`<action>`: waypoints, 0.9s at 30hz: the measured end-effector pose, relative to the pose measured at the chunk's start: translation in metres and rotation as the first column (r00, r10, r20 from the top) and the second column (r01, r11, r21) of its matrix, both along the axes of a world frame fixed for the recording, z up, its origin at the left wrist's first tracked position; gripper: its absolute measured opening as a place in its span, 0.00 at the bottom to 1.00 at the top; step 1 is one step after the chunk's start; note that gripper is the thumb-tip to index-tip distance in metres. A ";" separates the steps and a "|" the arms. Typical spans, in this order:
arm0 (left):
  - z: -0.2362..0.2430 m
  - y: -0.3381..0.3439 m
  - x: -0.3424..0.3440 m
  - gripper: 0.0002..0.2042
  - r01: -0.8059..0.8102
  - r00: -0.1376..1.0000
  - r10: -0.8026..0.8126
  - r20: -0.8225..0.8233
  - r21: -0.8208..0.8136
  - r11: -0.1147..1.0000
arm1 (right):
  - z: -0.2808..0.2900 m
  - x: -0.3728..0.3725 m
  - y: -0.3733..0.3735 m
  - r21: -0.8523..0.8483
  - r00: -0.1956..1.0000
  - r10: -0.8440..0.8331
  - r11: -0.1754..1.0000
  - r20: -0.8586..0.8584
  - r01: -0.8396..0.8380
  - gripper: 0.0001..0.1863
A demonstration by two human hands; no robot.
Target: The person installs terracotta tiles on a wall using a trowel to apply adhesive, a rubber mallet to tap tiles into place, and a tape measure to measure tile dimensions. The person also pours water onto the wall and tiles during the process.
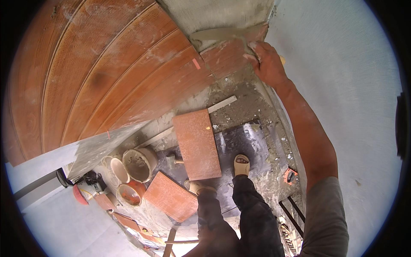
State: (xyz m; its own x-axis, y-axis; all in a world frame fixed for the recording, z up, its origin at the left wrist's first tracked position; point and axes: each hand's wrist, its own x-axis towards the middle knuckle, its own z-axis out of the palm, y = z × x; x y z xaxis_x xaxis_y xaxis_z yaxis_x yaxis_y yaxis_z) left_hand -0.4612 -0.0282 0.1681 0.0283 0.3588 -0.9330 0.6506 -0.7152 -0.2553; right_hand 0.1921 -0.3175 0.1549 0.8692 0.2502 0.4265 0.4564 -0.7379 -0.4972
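My right hand [269, 64] is closed round a trowel, whose yellow handle end shows just past the fingers. A long grey, mortar-coated blade [220, 34] reaches left from the hand, along the top edge of a short reddish-brown tile [229, 58]. That tile is set low on the wall beside the corner. To its left, larger wood-grain tiles [107, 64] cover the wall, with a small pink strip [196, 64] near the joint. Bare grey mortar wall [214, 13] shows above the blade. My left hand is out of view.
A loose tile [197, 143] stands by my feet; another tile [172, 197] lies nearby. Left of them are a mortar bucket [139, 165], an orange bucket [130, 193] and a mallet [172, 160]. A pale wall [342, 85] rises on the right. An orange-and-black tool [290, 175] lies on debris.
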 end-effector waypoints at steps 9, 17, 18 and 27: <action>0.004 -0.004 0.003 0.43 -0.002 1.000 0.002 0.001 0.038 0.999 | -0.019 -0.001 0.005 0.002 0.999 0.025 1.000 -0.044 -0.025 0.15; 0.000 0.000 0.002 0.45 0.007 1.000 -0.006 -0.027 0.030 1.000 | -0.015 -0.019 0.007 0.080 0.940 0.008 0.997 -0.342 0.021 0.19; 0.000 0.000 0.000 0.44 0.022 0.999 -0.021 -0.037 0.033 0.999 | -0.021 -0.020 0.008 0.091 0.937 0.006 0.995 -0.350 0.028 0.20; 0.002 0.000 -0.011 0.43 0.010 0.999 -0.011 0.038 0.039 0.999 | 0.006 -0.029 0.023 0.431 0.831 0.141 0.894 -0.538 0.127 0.27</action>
State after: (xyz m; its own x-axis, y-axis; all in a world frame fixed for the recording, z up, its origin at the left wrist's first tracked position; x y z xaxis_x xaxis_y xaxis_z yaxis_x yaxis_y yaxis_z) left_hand -0.4721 -0.0286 0.1705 0.0679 0.3942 -0.9165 0.6529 -0.7122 -0.2579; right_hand 0.1627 -0.2941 0.1609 0.9851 0.1646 -0.0504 0.0168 -0.3831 -0.9236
